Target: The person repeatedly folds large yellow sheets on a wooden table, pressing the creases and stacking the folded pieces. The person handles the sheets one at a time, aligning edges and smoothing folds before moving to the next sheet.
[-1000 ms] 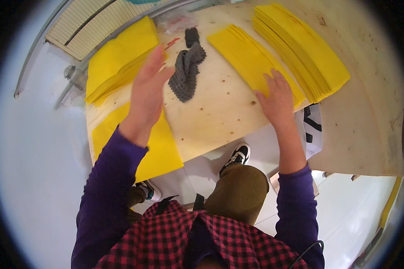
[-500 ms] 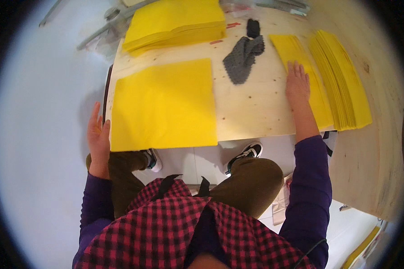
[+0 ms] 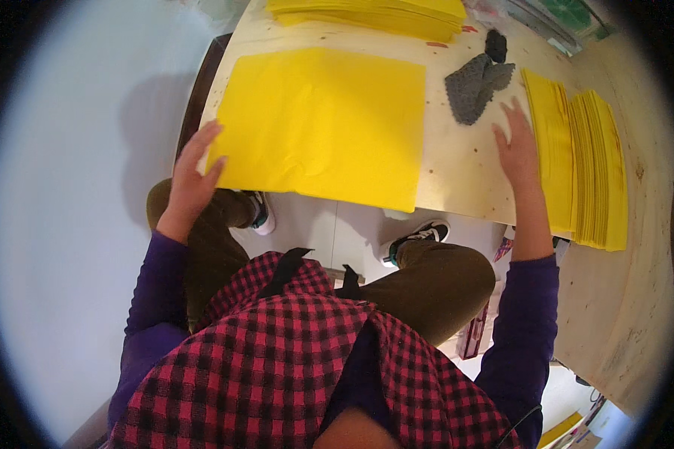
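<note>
A flat yellow felt-like sheet (image 3: 322, 127) lies on the wooden table, its near edge reaching over the table's front edge. My left hand (image 3: 194, 170) is beside the sheet's left edge, fingers apart and holding nothing; whether the fingertips touch the sheet I cannot tell. To the right, my right hand (image 3: 518, 150) is over the table with its fingers spread, empty, just left of a folded yellow piece (image 3: 553, 150). Against that piece stands a thick stack of folded yellow pieces (image 3: 600, 172).
A pile of yellow sheets (image 3: 374, 16) sits at the far side of the table (image 3: 457, 176). A grey crumpled cloth (image 3: 473, 86) and a small black object (image 3: 496, 46) lie beyond my right hand. My knees and shoes are below the front edge.
My right hand has come off the folded yellow piece and moved left of it. My left hand has moved up toward the flat sheet's edge. The whole view has shifted.
</note>
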{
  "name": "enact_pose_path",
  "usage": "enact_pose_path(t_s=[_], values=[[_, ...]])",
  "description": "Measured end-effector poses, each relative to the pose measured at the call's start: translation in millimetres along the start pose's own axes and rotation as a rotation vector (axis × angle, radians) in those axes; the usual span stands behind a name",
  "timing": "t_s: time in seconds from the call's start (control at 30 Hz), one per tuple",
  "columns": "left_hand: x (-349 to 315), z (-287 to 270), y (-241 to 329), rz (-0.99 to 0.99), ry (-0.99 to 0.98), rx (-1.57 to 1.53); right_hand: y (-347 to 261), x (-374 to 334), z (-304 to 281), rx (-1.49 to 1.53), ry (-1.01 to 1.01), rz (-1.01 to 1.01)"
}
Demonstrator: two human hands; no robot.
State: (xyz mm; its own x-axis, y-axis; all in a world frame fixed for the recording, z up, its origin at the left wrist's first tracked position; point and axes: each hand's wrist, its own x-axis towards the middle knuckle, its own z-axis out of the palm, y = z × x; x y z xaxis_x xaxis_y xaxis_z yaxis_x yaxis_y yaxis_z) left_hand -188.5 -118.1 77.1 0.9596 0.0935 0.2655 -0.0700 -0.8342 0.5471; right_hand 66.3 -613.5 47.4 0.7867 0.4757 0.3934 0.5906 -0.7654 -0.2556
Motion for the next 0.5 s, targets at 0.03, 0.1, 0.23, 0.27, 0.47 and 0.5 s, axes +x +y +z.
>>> enact_pose_path(t_s=[0.03, 0.1, 0.23, 0.27, 0.47, 0.5], values=[[-1, 5, 5, 0.075, -0.064, 0.025, -26, -4, 3, 0.103, 0.003, -0.064], [0, 18, 16, 0.19, -0.161, 0.089, -81, -8, 9, 0.298, -0.123, -0.115], [2, 51, 37, 0.403, -0.3, 0.252, -174, -30, 12, 0.167, -0.351, -0.327], [3, 57, 39, 0.395, -0.341, 0.25, -192, -36, 15, 0.145, -0.368, -0.358], [9, 68, 31, 0.474, -0.347, 0.241, -231, -47, 32, -0.003, -0.369, -0.35], [11, 67, 29, 0.483, -0.352, 0.23, -234, -47, 34, -0.026, -0.373, -0.329]])
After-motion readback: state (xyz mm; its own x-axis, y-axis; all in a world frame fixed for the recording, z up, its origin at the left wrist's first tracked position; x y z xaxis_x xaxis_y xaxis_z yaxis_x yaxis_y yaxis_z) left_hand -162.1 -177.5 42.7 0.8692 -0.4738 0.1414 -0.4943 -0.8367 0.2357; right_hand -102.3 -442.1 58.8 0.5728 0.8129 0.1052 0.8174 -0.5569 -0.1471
